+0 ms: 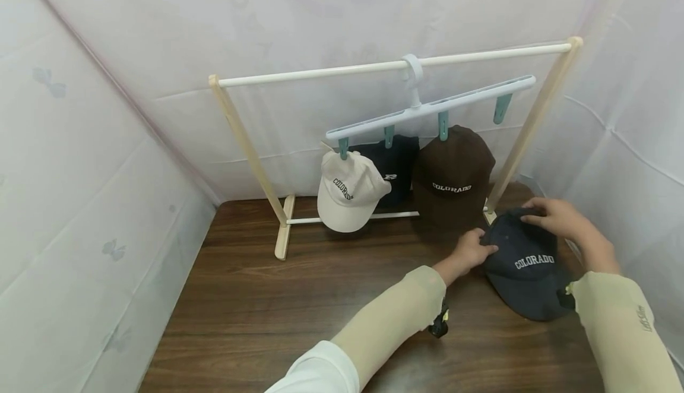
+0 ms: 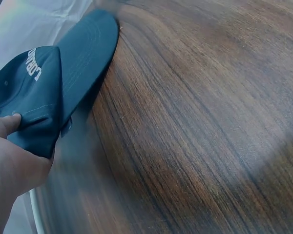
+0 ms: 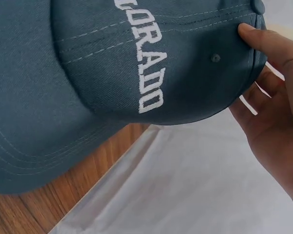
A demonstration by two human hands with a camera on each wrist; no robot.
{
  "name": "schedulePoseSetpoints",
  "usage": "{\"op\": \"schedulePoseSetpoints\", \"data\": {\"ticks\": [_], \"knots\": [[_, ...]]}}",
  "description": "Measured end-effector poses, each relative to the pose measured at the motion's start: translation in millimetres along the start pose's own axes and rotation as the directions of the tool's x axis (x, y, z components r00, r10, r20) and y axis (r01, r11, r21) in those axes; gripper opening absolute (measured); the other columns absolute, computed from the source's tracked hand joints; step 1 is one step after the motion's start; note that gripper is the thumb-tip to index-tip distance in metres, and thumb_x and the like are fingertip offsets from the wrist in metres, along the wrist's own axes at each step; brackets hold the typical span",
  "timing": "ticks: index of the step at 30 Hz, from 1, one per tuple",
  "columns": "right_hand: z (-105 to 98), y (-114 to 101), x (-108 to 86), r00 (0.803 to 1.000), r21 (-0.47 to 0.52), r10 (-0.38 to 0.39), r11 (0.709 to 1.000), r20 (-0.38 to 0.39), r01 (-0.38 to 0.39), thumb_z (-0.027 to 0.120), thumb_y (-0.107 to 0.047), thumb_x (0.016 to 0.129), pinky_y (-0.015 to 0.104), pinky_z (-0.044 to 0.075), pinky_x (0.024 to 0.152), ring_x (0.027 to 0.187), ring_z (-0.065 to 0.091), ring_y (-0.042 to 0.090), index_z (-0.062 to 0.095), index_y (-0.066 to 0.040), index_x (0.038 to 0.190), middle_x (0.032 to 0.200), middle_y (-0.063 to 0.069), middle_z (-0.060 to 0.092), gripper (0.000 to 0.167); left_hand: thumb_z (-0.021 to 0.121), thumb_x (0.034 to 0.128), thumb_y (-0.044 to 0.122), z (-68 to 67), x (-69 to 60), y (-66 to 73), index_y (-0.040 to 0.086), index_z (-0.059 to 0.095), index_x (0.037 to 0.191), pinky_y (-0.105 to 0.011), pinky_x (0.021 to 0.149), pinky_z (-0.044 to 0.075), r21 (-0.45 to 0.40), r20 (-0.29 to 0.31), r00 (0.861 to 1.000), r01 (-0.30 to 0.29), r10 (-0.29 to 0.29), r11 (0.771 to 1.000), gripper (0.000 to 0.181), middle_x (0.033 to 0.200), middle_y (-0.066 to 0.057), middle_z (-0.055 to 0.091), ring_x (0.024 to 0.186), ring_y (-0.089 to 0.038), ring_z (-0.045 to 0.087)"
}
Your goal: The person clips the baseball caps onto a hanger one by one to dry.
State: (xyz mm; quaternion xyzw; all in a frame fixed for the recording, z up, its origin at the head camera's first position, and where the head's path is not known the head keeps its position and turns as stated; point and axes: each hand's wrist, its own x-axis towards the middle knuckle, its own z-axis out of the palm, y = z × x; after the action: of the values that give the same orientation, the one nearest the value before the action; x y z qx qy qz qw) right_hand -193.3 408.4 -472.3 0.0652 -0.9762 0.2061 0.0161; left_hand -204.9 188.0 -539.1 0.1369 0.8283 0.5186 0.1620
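Note:
A dark navy baseball cap (image 1: 521, 283) with white COLORADO lettering is at the right end of the table, brim toward me. My left hand (image 1: 470, 252) pinches the left side of its crown, thumb on the outer face. At the top of the crown my right hand (image 1: 566, 222) grips the fabric near the button, thumb in front, as the right wrist view shows. The brim (image 2: 90, 46) lies close to the wood; contact is unclear. Behind hangs a pale clip hanger (image 1: 427, 108), holding a white cap (image 1: 344, 194), a black cap (image 1: 398, 158) and a brown cap (image 1: 453, 167).
A rack with a white top rail (image 1: 320, 73) and wooden posts (image 1: 248, 149) stands at the back of the brown table (image 1: 256, 316). The hanger tilts up to the right, where a teal clip (image 1: 502, 108) hangs without a cap. White sheets (image 1: 107, 173) enclose the table.

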Motion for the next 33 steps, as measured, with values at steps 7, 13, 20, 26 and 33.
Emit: {"op": "schedulePoseSetpoints", "data": {"ticks": [7, 13, 20, 26, 33], "knots": [[-5.0, -4.6, -7.5, 1.000, -0.007, 0.000, 1.000, -0.013, 0.000, 0.069, -0.023, 0.098, 0.056, 0.051, 0.077, 0.089, 0.066, 0.040, 0.071, 0.000, 0.109, 0.097, 0.018, 0.072, 0.025, 0.077, 0.0919, 0.011, -1.9, -7.0, 2.2, 0.005, 0.071, 0.119, -0.019, 0.078, 0.053, -0.031, 0.034, 0.999, -0.029, 0.030, 0.999, 0.028, 0.109, -0.006, 0.075, 0.096, -0.011, 0.070], [-9.9, -7.3, -14.6, 0.998, 0.001, -0.018, 1.000, -0.063, 0.019, 0.070, -0.022, 0.098, 0.055, 0.052, 0.076, 0.089, 0.066, 0.039, 0.071, 0.002, 0.112, 0.101, 0.021, 0.071, 0.028, 0.076, 0.0927, 0.014, -5.8, -13.0, 7.4, 0.007, 0.069, 0.128, -0.018, 0.087, 0.052, -0.009, 0.034, 0.997, -0.074, 0.074, 0.997, 0.037, 0.122, -0.002, 0.072, 0.112, -0.010, 0.067], [-25.9, -15.3, -20.6, 0.994, 0.017, 0.006, 1.000, -0.108, -0.004, 0.067, -0.023, 0.099, 0.065, 0.050, 0.081, 0.098, 0.062, 0.056, 0.068, 0.005, 0.118, 0.113, 0.034, 0.066, 0.034, 0.076, 0.0936, 0.016, -13.9, -13.3, 19.0, 0.008, 0.071, 0.124, -0.017, 0.082, 0.052, -0.010, 0.036, 0.986, -0.162, 0.163, 0.987, 0.032, 0.118, 0.001, 0.073, 0.110, -0.009, 0.067], [-34.6, -25.4, -25.4, 0.985, 0.009, -0.035, 0.999, -0.168, 0.037, 0.068, -0.019, 0.098, 0.070, 0.048, 0.082, 0.101, 0.060, 0.059, 0.070, 0.004, 0.113, 0.110, 0.032, 0.067, 0.027, 0.075, 0.0939, 0.016, -23.1, -15.2, 26.3, 0.009, 0.071, 0.124, -0.014, 0.078, 0.051, -0.020, 0.047, 0.979, -0.196, 0.197, 0.980, 0.031, 0.116, 0.002, 0.074, 0.104, -0.005, 0.067], [-43.7, -36.1, -28.3, 0.971, 0.045, -0.037, 0.998, -0.235, 0.049, 0.068, -0.019, 0.098, 0.071, 0.045, 0.083, 0.104, 0.059, 0.057, 0.069, 0.000, 0.110, 0.111, 0.030, 0.067, 0.022, 0.074, 0.0947, 0.017, -39.6, -19.3, 38.9, 0.006, 0.068, 0.131, -0.008, 0.082, 0.046, 0.056, 0.050, 0.949, -0.315, 0.312, 0.948, 0.038, 0.126, 0.000, 0.071, 0.106, 0.000, 0.064]]}}
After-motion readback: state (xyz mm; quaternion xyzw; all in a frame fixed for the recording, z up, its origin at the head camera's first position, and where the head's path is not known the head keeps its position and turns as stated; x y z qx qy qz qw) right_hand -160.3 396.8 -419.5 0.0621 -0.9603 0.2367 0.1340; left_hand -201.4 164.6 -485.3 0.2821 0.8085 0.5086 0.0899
